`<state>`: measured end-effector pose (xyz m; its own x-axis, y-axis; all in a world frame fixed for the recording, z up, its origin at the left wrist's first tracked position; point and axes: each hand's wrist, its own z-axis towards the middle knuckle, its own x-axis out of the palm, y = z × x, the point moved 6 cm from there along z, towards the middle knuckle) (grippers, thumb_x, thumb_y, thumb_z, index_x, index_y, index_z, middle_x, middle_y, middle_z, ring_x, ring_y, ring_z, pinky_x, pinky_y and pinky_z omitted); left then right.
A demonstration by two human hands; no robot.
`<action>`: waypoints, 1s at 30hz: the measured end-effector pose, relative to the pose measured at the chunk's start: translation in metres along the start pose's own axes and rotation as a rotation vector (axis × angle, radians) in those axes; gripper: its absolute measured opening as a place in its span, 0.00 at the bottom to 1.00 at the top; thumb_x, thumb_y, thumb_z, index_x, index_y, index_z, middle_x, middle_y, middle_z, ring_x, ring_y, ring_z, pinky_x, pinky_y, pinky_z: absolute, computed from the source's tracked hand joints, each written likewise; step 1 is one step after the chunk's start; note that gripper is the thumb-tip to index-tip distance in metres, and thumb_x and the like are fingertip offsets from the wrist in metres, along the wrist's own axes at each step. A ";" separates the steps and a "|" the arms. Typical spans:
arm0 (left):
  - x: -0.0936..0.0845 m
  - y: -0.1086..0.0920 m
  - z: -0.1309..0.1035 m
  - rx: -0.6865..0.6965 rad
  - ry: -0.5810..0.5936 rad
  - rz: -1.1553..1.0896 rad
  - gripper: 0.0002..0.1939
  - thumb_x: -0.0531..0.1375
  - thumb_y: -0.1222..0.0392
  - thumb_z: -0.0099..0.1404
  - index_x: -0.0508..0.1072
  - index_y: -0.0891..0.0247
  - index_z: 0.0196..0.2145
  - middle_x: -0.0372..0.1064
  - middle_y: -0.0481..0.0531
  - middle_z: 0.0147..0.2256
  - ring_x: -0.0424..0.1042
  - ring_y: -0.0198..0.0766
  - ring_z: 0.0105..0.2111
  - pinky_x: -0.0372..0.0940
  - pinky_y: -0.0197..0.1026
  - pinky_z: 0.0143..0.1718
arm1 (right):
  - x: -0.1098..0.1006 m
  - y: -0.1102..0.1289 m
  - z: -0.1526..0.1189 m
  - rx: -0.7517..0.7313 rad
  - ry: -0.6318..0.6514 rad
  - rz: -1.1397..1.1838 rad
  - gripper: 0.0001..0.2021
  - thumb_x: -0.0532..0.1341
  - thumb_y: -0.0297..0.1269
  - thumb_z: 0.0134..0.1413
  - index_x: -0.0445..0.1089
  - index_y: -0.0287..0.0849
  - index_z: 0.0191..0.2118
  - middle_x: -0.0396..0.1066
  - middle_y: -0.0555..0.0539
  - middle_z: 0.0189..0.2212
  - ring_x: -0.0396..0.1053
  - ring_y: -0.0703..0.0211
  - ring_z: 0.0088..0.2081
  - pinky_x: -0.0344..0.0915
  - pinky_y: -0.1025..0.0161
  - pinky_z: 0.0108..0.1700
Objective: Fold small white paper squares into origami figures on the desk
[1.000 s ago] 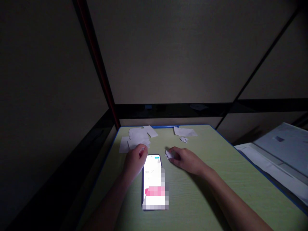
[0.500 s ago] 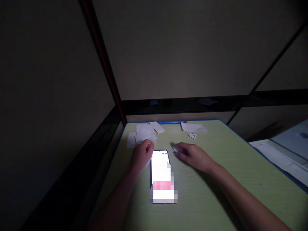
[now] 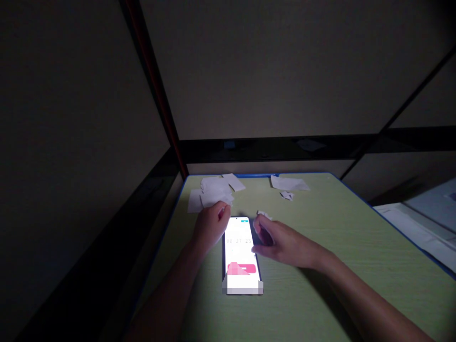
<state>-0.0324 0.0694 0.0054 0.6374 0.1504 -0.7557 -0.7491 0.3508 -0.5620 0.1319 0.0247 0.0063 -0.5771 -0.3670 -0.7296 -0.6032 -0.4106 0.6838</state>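
A lit phone [image 3: 239, 254] lies face up on the green table [image 3: 306, 304], with timer digits and a pink button on its screen. My left hand [image 3: 212, 223] is closed in a fist at the phone's upper left edge; whatever its fingers hold, if anything, is hidden. Over the phone's right edge, my right hand [image 3: 285, 241] has thumb and forefinger apart, with nothing visible between them. Just beyond its fingertips is a small folded white paper [image 3: 264, 214], partly covered by the forefinger.
Several white paper sheets [image 3: 215, 187] overlap at the far left of the table. At the far right lie another sheet [image 3: 290, 184] and a small crumpled paper piece [image 3: 287, 195]. A wall [image 3: 263, 71] rises behind the table; a pale surface [image 3: 402, 221] stands right of it.
My right hand has let go of the small folded paper and moved left and nearer to me, its fingers spreading over the phone's edge. My left hand stays closed in about the same place.
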 end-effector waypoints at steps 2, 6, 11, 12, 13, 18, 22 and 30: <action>0.000 0.000 0.000 0.002 0.006 0.000 0.16 0.47 0.54 0.64 0.63 0.63 0.23 0.56 0.44 0.17 0.55 0.30 0.18 0.43 0.35 0.21 | 0.004 0.002 -0.001 0.005 0.045 -0.019 0.11 0.60 0.38 0.47 0.56 0.44 0.31 0.63 0.52 0.25 0.58 0.64 0.25 0.50 0.67 0.24; 0.000 -0.001 0.001 0.001 0.005 -0.005 0.16 0.47 0.54 0.64 0.64 0.63 0.23 0.57 0.44 0.17 0.56 0.30 0.18 0.44 0.34 0.21 | 0.008 0.000 -0.001 0.006 0.067 -0.053 0.12 0.61 0.36 0.46 0.56 0.44 0.32 0.63 0.53 0.24 0.57 0.64 0.24 0.49 0.67 0.23; 0.000 -0.001 0.001 -0.002 -0.004 -0.004 0.15 0.48 0.55 0.63 0.66 0.64 0.24 0.58 0.44 0.17 0.57 0.30 0.18 0.44 0.34 0.21 | -0.001 -0.001 0.000 -0.013 0.006 -0.022 0.11 0.60 0.38 0.48 0.55 0.43 0.31 0.61 0.53 0.24 0.56 0.65 0.24 0.50 0.67 0.24; 0.000 -0.001 0.001 -0.002 -0.004 -0.004 0.15 0.48 0.55 0.63 0.66 0.64 0.24 0.58 0.45 0.17 0.57 0.30 0.18 0.44 0.34 0.21 | -0.004 -0.001 0.000 -0.012 -0.021 -0.014 0.10 0.59 0.37 0.49 0.55 0.43 0.31 0.60 0.53 0.24 0.56 0.65 0.24 0.50 0.67 0.24; 0.000 -0.001 0.001 -0.003 -0.005 -0.004 0.15 0.48 0.55 0.63 0.67 0.64 0.23 0.58 0.45 0.17 0.57 0.30 0.18 0.44 0.34 0.21 | -0.006 -0.001 0.001 -0.012 -0.040 -0.016 0.09 0.59 0.37 0.50 0.55 0.43 0.31 0.60 0.53 0.23 0.56 0.65 0.24 0.50 0.67 0.24; 0.000 -0.001 0.002 -0.018 -0.013 -0.047 0.14 0.48 0.57 0.62 0.68 0.63 0.25 0.61 0.46 0.19 0.60 0.32 0.20 0.48 0.34 0.22 | -0.005 0.000 0.004 -0.033 -0.086 -0.071 0.07 0.57 0.33 0.50 0.55 0.43 0.28 0.59 0.54 0.21 0.54 0.66 0.22 0.49 0.68 0.24; -0.002 0.000 0.002 -0.043 0.019 -0.150 0.14 0.45 0.62 0.61 0.69 0.62 0.30 0.62 0.46 0.19 0.62 0.35 0.22 0.52 0.35 0.24 | -0.001 0.002 0.004 -0.049 -0.096 -0.075 0.04 0.55 0.29 0.49 0.57 0.43 0.27 0.60 0.54 0.21 0.56 0.66 0.22 0.49 0.68 0.24; -0.002 0.002 0.000 0.000 0.028 -0.294 0.11 0.45 0.66 0.55 0.63 0.63 0.21 0.58 0.46 0.18 0.59 0.34 0.21 0.52 0.36 0.23 | 0.000 0.001 0.003 -0.070 -0.078 -0.092 0.08 0.52 0.24 0.46 0.63 0.43 0.33 0.63 0.53 0.23 0.59 0.65 0.23 0.51 0.67 0.27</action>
<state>-0.0349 0.0702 0.0056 0.8221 0.0170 -0.5692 -0.5328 0.3753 -0.7584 0.1292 0.0271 0.0071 -0.5636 -0.2599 -0.7841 -0.6175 -0.4980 0.6089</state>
